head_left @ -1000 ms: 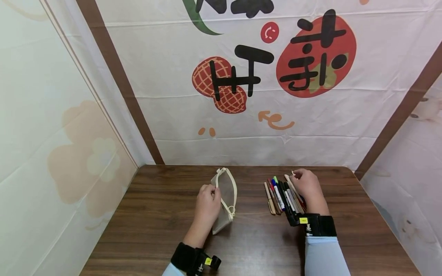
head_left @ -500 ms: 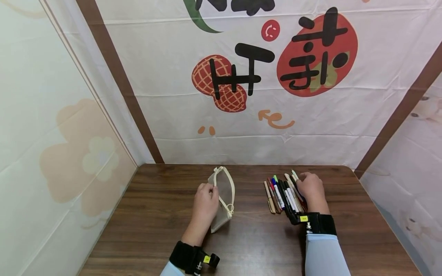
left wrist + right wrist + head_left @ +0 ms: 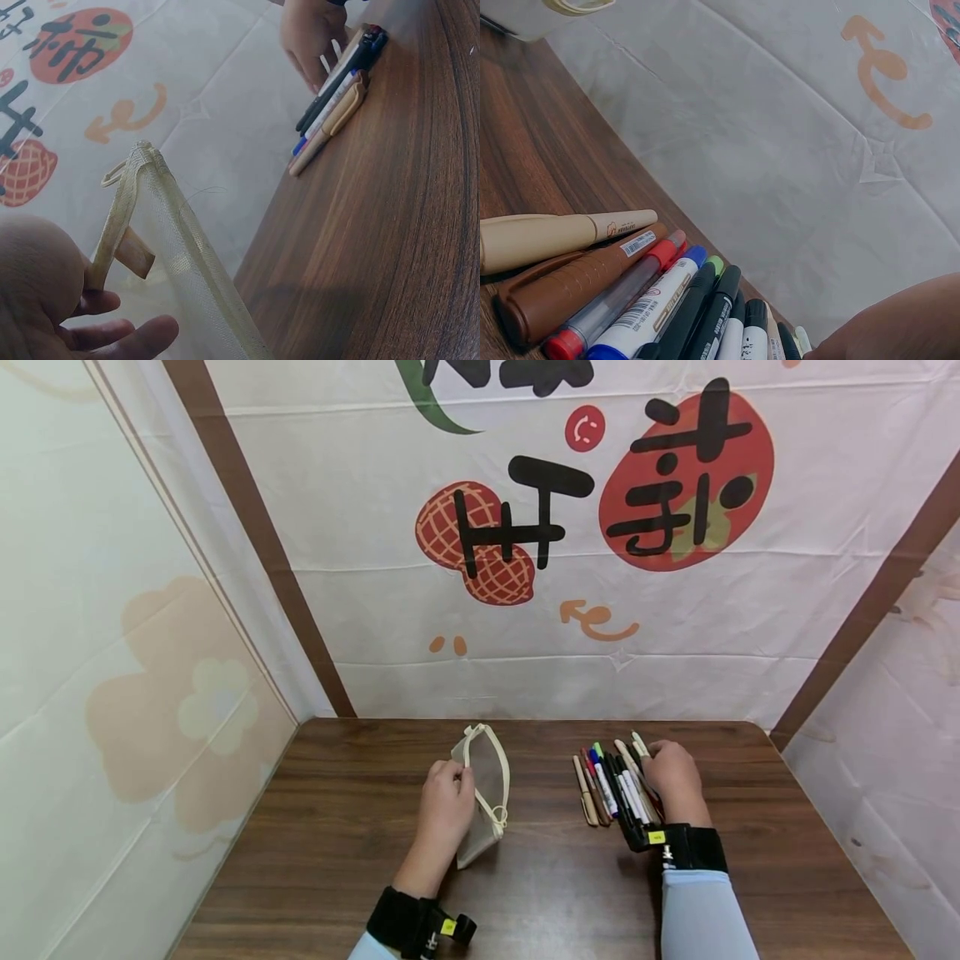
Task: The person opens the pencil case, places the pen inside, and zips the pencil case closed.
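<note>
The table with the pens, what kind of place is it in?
Maybe a curtained desk booth: a wood-grain table, printed pale sheets behind and beside it, and pens in a row.

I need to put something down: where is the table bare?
Bare table lies left of the left hand, between the mesh pouch and the pens, and right of the right hand. Crowded: where the pens lie packed together.
</note>
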Action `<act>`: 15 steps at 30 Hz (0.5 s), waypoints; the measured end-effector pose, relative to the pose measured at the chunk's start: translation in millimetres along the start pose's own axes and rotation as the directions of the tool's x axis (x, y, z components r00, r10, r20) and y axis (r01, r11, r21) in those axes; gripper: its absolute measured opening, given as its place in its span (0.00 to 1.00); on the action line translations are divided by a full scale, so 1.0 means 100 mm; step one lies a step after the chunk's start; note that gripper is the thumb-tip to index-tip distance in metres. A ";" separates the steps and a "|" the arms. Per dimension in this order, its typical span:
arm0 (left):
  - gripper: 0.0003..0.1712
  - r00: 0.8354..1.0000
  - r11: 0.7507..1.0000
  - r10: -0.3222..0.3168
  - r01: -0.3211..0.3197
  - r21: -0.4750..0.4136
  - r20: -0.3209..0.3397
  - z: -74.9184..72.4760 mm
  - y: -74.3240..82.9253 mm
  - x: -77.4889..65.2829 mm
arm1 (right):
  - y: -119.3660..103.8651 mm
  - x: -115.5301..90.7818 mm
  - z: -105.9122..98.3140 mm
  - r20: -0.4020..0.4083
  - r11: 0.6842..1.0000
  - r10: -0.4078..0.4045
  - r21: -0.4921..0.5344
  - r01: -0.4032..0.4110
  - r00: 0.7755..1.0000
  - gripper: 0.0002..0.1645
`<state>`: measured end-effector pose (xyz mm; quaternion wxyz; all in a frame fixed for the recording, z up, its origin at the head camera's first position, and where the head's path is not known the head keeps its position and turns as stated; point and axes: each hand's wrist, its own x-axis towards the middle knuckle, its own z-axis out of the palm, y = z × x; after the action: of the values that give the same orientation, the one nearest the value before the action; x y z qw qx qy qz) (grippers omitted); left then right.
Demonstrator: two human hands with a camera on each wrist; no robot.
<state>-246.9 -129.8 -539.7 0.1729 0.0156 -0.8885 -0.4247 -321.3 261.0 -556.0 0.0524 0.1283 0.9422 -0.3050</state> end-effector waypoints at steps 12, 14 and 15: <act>0.12 1.000 1.000 0.013 -0.013 -0.001 -0.010 0.00 0.00 -0.01 | 0.01 0.01 -0.02 -0.002 1.000 -0.007 -0.018 0.007 1.000 0.28; 0.12 1.000 1.000 0.015 -0.015 -0.005 -0.007 -0.01 0.00 -0.02 | 0.01 0.01 -0.03 -0.003 1.000 -0.009 -0.018 0.009 1.000 0.27; 0.12 1.000 1.000 0.015 -0.015 -0.006 -0.007 -0.01 0.01 -0.02 | 0.01 0.00 -0.03 -0.004 1.000 -0.010 -0.016 0.010 1.000 0.27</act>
<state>-244.7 -129.4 -539.5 0.1792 0.0098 -0.8867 -0.4261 -321.5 264.0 -554.0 0.0500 0.1238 0.9454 -0.2974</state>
